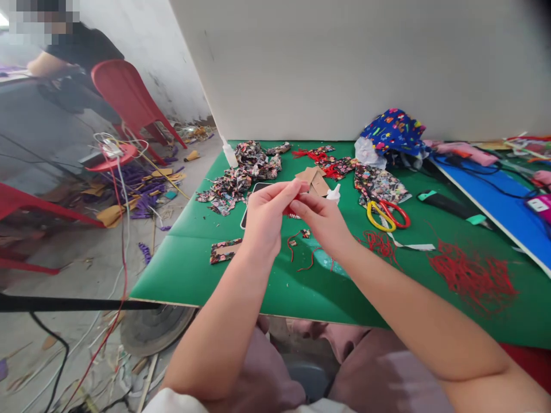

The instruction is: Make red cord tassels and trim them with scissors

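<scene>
Above the middle of the table, my left hand (pixel 269 209) and my right hand (pixel 321 218) meet with fingertips pinched together. A bit of red string (pixel 289 211) shows between them, mostly hidden by the fingers. Under the hands lie short red string pieces (pixel 306 268) and a small floral scrap (pixel 305 233). A phone with a white edge (pixel 244 221) is partly covered by my left hand. Just behind my right hand stands a white nozzle bottle (pixel 334 194). A floral-covered strip with a brown centre (pixel 226 250) rests near my left forearm.
Crumpled floral fabric (pixel 241 175), brown card pieces (pixel 316 182), scissors with yellow and red handles (pixel 387 217), a black-and-green cutter (pixel 451 207) and red string heaps (pixel 469 275) lie on the green table (pixel 185 269). A person sits on a red chair (pixel 129 92) at far left.
</scene>
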